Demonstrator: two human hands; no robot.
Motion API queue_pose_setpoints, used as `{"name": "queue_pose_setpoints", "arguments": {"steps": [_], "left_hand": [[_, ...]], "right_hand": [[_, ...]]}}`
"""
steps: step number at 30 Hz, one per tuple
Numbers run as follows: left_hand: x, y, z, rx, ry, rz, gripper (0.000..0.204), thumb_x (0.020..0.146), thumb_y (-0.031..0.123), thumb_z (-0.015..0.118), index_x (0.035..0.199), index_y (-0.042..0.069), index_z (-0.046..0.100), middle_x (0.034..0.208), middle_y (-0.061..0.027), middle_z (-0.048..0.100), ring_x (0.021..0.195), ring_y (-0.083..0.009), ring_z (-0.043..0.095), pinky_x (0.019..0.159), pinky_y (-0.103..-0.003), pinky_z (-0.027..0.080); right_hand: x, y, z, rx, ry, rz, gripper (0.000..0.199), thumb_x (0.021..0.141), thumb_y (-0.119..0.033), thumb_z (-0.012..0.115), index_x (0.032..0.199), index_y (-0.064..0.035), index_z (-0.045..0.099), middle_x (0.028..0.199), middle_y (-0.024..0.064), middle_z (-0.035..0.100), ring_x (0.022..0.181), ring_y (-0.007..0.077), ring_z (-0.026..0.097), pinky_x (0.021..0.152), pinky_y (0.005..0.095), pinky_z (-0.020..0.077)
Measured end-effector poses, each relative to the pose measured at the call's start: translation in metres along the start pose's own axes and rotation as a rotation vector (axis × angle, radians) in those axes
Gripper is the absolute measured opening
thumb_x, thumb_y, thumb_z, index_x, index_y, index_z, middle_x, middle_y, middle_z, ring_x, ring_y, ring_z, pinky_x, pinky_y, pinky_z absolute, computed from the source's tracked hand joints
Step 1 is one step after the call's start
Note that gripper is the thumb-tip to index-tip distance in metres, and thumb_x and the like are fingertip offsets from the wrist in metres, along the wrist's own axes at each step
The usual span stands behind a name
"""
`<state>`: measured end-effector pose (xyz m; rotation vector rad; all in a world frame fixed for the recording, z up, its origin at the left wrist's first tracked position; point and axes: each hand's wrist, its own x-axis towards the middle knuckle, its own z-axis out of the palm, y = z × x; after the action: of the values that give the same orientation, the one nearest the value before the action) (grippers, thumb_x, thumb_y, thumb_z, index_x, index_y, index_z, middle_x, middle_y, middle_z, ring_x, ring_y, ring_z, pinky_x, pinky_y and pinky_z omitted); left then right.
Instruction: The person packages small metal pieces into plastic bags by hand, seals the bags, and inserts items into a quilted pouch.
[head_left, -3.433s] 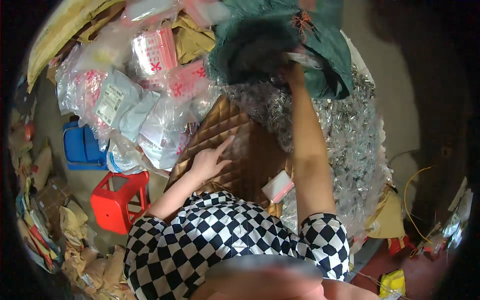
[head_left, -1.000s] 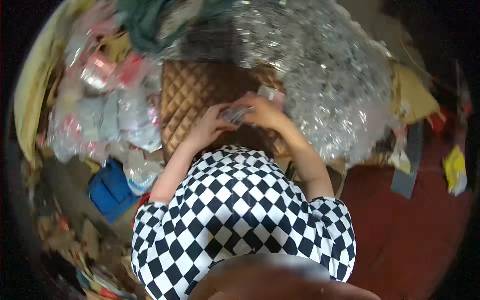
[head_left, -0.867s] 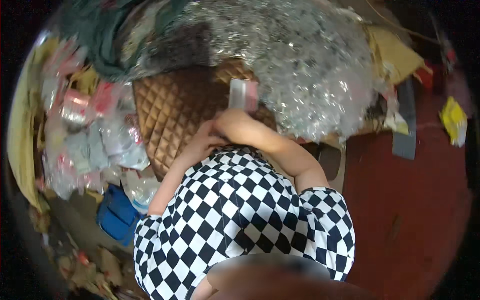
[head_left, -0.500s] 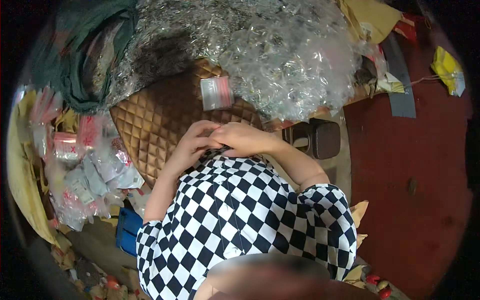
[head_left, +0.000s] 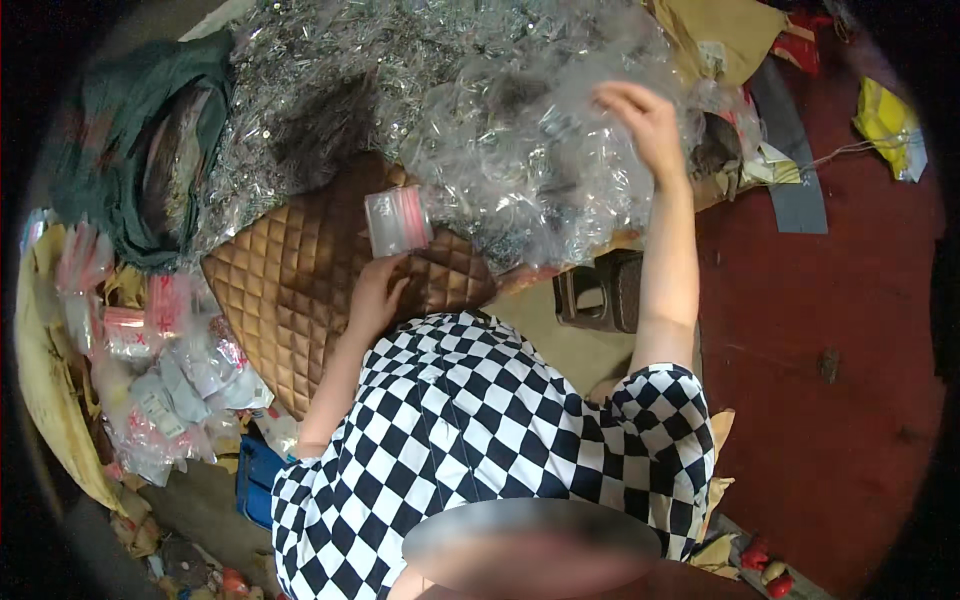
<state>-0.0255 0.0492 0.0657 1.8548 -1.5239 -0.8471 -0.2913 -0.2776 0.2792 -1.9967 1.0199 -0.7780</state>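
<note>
A small stack of clear zip bags [head_left: 390,224] with red strips rests on a brown quilted cover [head_left: 290,270]. Just below its near edge is my left hand [head_left: 376,295], thumb and fingers apart, with nothing visible between them. My right arm reaches far out to the right. At its end my right hand [head_left: 650,128] hovers over or touches a large heap of loose clear plastic bags [head_left: 560,150]. Its fingers stretch out to the left, and I cannot make out any bag gripped in them. Deeper in the heap lie many shiny small pieces [head_left: 300,60].
Packed bags with red print [head_left: 150,330] pile up at the left, below a dark green cloth [head_left: 180,110]. A blue bin [head_left: 258,480] stands beside my left elbow. Right of me are a brown stool [head_left: 600,292], red flooring [head_left: 800,400] and a yellow packet [head_left: 885,125].
My hands were together in front of my chest and have parted. The right has swung forward and right to the plastic heap; the left remains near the stack. The view has shifted slightly.
</note>
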Motion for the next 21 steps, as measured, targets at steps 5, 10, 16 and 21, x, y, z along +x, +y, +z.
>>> {"name": "queue_pose_setpoints", "arguments": {"steps": [5,10,16,21], "left_hand": [[0.034,-0.005,0.029,0.22,0.074,0.084,0.062,0.083,0.013,0.064,0.139,0.007,0.038,0.138,-0.02,0.041,0.124,-0.0411,0.041,0.101,-0.045,0.038],[0.044,-0.025,0.037,0.463,0.081,0.036,0.069,0.075,0.008,0.067,0.137,0.001,0.038,0.136,-0.0191,0.042,0.122,-0.0405,0.042,0.1,-0.047,0.039],[0.061,-0.042,0.041,0.646,-0.016,0.014,0.052,0.08,0.008,0.054,0.131,0.003,0.046,0.127,-0.0184,0.05,0.112,-0.0369,0.051,0.09,-0.046,0.046],[0.063,-0.051,0.036,0.706,0.053,0.144,0.041,0.085,0.012,0.049,0.125,0.002,0.05,0.117,-0.0155,0.055,0.106,-0.0324,0.055,0.084,-0.041,0.049]], "right_hand": [[0.08,0.159,-0.07,-0.547,0.24,0.045,0.035,0.083,-0.02,0.067,0.114,-0.0039,0.064,0.107,0.0113,0.068,0.098,0.0221,0.064,0.086,0.0326,0.0489],[0.053,0.186,-0.025,-0.535,0.473,-0.142,0.051,0.081,-0.02,0.069,0.127,-0.0037,0.054,0.12,0.0148,0.059,0.11,0.0286,0.057,0.092,0.036,0.0454],[-0.108,0.218,-0.015,-0.207,0.506,0.207,0.043,0.086,-0.024,0.066,0.119,-0.0005,0.054,0.111,0.0148,0.06,0.103,0.0262,0.057,0.092,0.0364,0.0433],[-0.135,0.206,0.017,-0.057,0.462,0.554,0.064,0.088,-0.033,0.064,0.132,0.0044,0.037,0.114,0.0182,0.057,0.103,0.0229,0.058,0.09,0.0328,0.045]]}}
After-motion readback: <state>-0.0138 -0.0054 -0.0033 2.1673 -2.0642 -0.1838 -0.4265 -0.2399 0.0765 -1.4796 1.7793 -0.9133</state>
